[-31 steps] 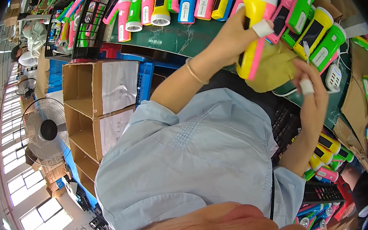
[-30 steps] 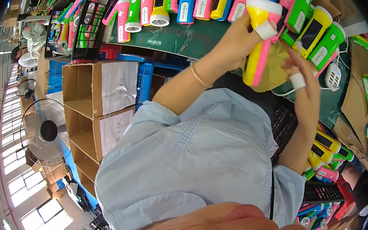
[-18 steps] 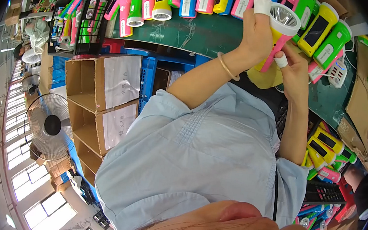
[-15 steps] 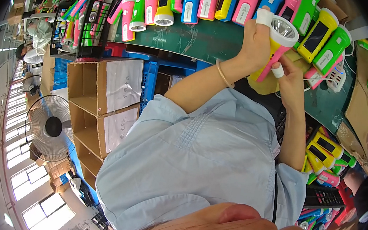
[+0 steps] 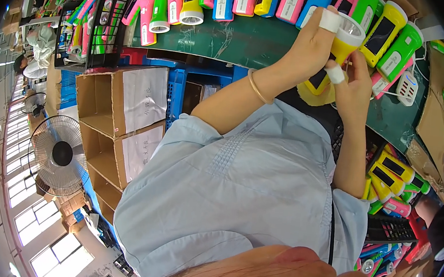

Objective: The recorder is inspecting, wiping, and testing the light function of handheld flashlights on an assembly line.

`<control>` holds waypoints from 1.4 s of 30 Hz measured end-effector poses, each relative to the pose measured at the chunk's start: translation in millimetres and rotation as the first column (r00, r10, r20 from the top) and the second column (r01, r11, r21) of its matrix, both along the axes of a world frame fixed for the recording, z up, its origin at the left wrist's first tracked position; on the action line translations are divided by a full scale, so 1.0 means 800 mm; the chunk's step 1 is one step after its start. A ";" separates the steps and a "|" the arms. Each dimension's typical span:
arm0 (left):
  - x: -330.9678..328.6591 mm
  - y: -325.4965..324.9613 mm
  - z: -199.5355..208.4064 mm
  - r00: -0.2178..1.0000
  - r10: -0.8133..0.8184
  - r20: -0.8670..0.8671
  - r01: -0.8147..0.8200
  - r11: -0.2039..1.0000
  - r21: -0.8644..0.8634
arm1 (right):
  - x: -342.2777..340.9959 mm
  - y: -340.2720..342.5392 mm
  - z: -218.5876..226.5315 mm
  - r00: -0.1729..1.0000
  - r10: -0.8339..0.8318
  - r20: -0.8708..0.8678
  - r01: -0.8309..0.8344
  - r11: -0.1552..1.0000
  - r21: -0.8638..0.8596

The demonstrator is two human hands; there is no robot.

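A yellow flashlight (image 5: 345,47) with a white-rimmed clear lens is gripped between both my hands, lens end up and away from me. My left hand (image 5: 311,48), with white tape on a finger and a bangle at the wrist, is closed round it near the head. Lower down, my right hand (image 5: 354,93), its thumb taped white, closes on the body. A dark panel on the flashlight's body shows between the hands. Under it lies a yellowish cloth or pad (image 5: 315,98). Just beyond my hands stand a yellow flashlight (image 5: 384,34) and a green flashlight (image 5: 400,52).
Several coloured flashlights line the far side of the green table (image 5: 210,42). A black basket (image 5: 116,24) of flashlights stands at the left, above cardboard compartments (image 5: 98,105). A white power strip (image 5: 407,87) with cables lies at the right, near more piled flashlights (image 5: 391,175).
The flashlight has turned in my hands: its pink side strip faced up before, and now the dark panel shows. My right hand has shifted slightly along it.
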State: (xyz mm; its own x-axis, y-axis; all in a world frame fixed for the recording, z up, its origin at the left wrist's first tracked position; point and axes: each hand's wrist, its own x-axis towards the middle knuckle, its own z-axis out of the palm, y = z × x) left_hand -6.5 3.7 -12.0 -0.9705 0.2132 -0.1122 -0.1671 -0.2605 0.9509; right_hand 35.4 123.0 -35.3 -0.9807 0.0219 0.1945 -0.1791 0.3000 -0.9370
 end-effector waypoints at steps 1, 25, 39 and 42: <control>0.001 -0.002 0.000 1.000 0.001 0.003 -0.001 1.000 0.004 | 0.001 0.000 0.002 0.999 -0.035 -0.028 0.037 0.995 0.089; 0.129 -0.018 -0.119 1.000 -0.007 -0.016 -0.002 0.869 -0.495 | 0.004 -0.056 -0.067 0.902 -0.355 -0.244 0.363 0.932 -0.013; 0.080 -0.043 -0.001 0.693 -0.704 0.158 0.377 0.540 0.752 | 0.042 -0.008 0.012 0.862 0.480 0.163 -0.298 0.740 -0.603; 0.073 -0.036 0.009 0.510 -0.809 0.291 0.640 0.583 0.500 | 0.043 0.013 0.013 0.880 0.420 0.223 -0.092 0.610 -0.787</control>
